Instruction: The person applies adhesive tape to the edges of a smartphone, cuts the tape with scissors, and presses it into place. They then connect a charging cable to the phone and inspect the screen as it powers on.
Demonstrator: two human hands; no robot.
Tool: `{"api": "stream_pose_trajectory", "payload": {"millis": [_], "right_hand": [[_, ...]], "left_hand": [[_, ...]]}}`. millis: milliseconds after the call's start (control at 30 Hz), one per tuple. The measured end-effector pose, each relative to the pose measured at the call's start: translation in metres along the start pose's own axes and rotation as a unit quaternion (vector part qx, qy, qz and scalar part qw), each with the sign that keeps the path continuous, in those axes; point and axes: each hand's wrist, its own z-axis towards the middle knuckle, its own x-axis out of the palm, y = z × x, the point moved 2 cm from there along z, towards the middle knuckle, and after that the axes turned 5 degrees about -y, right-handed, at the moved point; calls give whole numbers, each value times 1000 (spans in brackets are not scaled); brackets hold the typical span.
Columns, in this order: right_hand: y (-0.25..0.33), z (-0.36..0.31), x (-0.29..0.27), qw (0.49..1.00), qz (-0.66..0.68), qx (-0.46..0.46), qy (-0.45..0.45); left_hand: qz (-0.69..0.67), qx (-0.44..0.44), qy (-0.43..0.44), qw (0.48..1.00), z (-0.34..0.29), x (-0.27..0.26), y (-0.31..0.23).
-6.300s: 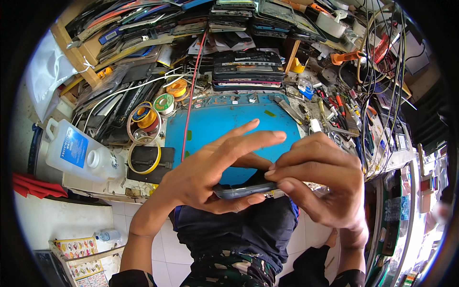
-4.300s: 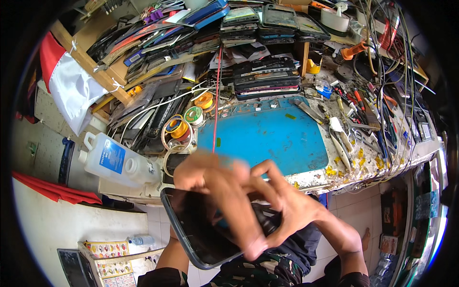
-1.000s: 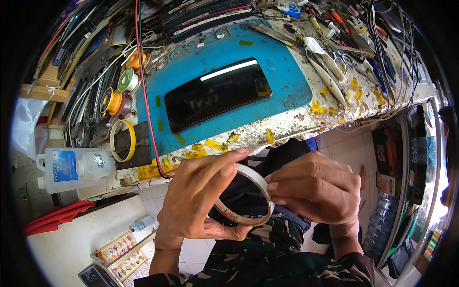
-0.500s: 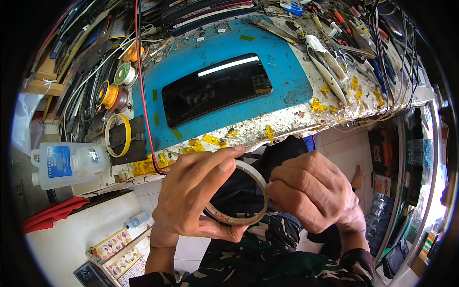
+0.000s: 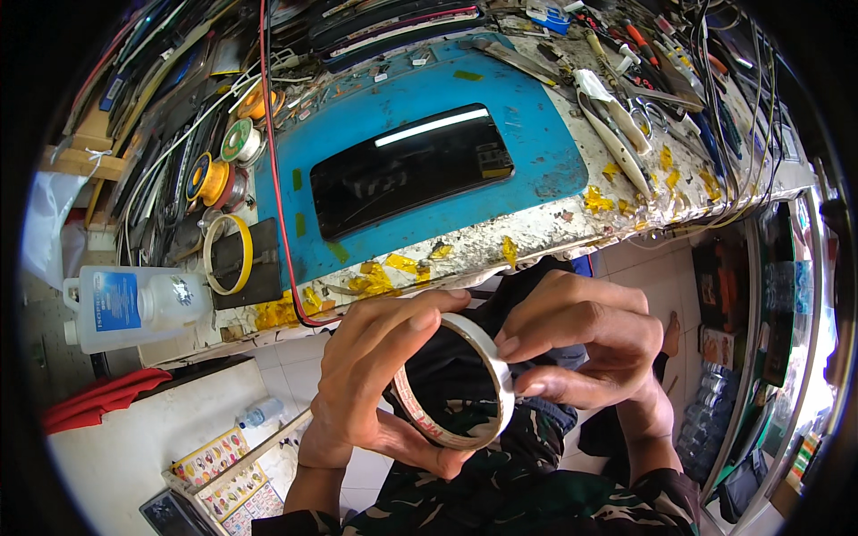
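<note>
My left hand [image 5: 380, 380] is closed around a narrow roll of tape [image 5: 505, 393], its fingers over the near-left rim and its thumb beneath. The roll is a thin ring with a pale outer band and a cardboard core, held below the bench edge above my lap. My right hand [image 5: 590, 339] is at the ring's right side, thumb and index finger apart, the index tip at or very near the outer band. Nothing shows between those fingers. Beyond both hands, a black phone [image 5: 411, 170] lies screen up on a blue mat [image 5: 545, 143].
A yellow tape ring [image 5: 246, 257] stands by a plastic bottle [image 5: 179, 299] at the bench's left. Wire spools [image 5: 239, 141] sit beside the mat. Tweezers, scissors [image 5: 648, 116] and other tools crowd the right. Yellow tape scraps [image 5: 375, 279] litter the front edge; a red cable [image 5: 277, 179] crosses the mat.
My right hand has opened from a closed pinch, its thumb and index finger now apart beside the roll. The left hand and roll have shifted slightly right and down.
</note>
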Motion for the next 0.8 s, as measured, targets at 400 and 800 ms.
{"api": "stream_pose_trajectory", "payload": {"millis": [400, 800], "right_hand": [[6, -4, 2, 995, -92, 42, 6], [10, -1, 0, 987, -135, 82, 30]], "left_hand": [[17, -5, 53, 998, 9, 0, -4], [70, 111, 188, 973, 33, -6, -16]]}}
